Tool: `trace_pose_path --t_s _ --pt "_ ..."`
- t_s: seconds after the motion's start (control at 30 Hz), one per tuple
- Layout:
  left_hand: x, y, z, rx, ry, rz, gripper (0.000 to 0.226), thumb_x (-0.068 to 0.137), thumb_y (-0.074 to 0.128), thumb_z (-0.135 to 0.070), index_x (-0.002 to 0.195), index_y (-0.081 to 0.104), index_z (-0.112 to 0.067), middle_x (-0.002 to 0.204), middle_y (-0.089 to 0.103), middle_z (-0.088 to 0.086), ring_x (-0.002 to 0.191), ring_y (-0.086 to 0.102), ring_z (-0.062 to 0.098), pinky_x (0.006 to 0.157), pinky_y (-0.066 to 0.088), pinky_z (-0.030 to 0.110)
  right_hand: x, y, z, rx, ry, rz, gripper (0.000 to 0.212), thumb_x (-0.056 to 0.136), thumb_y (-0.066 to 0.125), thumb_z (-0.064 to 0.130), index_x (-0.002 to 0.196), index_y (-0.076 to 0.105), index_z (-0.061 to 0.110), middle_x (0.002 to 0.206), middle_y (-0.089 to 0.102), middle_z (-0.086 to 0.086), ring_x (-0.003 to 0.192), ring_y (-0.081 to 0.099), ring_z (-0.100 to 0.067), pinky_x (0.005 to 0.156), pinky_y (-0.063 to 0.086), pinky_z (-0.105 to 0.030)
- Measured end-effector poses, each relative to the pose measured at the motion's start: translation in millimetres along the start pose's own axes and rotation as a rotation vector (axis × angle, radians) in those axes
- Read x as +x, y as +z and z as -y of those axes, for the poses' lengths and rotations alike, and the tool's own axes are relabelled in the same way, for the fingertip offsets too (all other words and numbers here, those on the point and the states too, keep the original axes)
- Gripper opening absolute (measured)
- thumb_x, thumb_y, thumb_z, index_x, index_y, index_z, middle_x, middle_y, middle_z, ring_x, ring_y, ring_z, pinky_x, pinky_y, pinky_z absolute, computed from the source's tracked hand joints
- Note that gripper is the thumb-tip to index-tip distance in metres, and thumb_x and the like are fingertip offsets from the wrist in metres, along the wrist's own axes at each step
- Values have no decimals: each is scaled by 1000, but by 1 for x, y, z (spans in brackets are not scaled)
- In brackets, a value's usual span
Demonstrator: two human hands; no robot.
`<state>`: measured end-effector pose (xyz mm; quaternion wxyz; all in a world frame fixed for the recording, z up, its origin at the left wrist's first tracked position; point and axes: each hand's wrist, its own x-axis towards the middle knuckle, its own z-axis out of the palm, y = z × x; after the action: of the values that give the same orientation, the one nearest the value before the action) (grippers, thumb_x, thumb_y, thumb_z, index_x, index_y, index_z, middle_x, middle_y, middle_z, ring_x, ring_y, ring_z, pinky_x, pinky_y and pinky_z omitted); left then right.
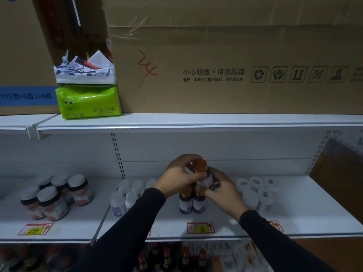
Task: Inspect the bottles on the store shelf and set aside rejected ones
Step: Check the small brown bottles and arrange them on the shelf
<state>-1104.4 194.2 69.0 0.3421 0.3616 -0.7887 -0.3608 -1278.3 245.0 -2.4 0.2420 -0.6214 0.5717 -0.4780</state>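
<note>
Copper-capped dark bottle (204, 174), purple label, gripped by left hand (179, 176) and right hand (223, 188).

Dim light, white metal shelving (176, 122) w/ slotted uprights (117, 154). Big cardboard boxes (235, 55) on top shelf, green tissue pack (88, 102) btwn them. Yellow price tags (200, 227) on front edge.

You are holding a dark bottle (204, 174) with a copper-coloured cap above the white shelf (294, 213); your left hand (179, 178) is wrapping its neck from the left; your right hand (223, 188) is cupping its body; two matching bottles (192, 202) are standing just below; white-capped jars (125, 197) are sitting to their left.
</note>
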Motion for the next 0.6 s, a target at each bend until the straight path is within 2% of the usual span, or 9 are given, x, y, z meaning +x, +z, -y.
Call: trace_pose_path --t_s 0.13,0.2,0.27,0.33,0.4,0.5,0.6 --pt "12 11 -4 110 2 9 35 81 75 -33 114 63 -33 111 60 -15 99 59 7 84 52 26 -4 -7 -9 -47 14 -22 47 78 75 46 121 55 48 118 61 7 104 62 -7 88 55 -38" --pt "18 19 -5 147 12 20 29 83 73 -31 110 64 -32 110 61 -13 98 58 9 83 49 22 -6 -12 -14 -120 17 -32 46 81 71 48 124 53 46 117 59 7 106 60 -9 88 53 -34" --pt "25 29 -3 188 14 29 27 84 71 -31 110 62 -31 109 60 -13 97 57 9 82 46 21 -7 -19 -22 -266 20 -45 55 85 66 51 134 47 36 123 55 5 112 56 -11 91 49 -26" --pt "32 39 3 225 10 36 33 86 70 -30 117 60 -29 113 58 -11 98 55 9 82 42 19 -8 -26 -31 -403 25 -65 63 88 63 49 142 42 24 133 51 0 120 51 -14 94 40 -20" --pt "42 48 10 245 6 45 39 86 69 -29 124 58 -26 120 59 -6 101 54 11 85 41 20 -9 -33 -37 -469 24 -96 60 91 62 43 142 44 17 138 51 -3 124 51 -18 94 36 -17" --pt "52 61 20 243 15 38 34 87 67 -23 121 61 -22 119 62 -2 104 56 14 86 41 21 -10 -41 -47 -548 -37 -134 54 91 61 42 136 51 13 133 56 -7 118 56 -24 92 42 -22" --pt "63 75 28 256 29 63 23 89 65 -15 111 66 -10 111 66 7 101 58 22 83 41 25 -12 -47 -57 -612 -76 -155 58 89 51 51 133 54 13 129 59 -7 113 59 -24 87 50 -28"
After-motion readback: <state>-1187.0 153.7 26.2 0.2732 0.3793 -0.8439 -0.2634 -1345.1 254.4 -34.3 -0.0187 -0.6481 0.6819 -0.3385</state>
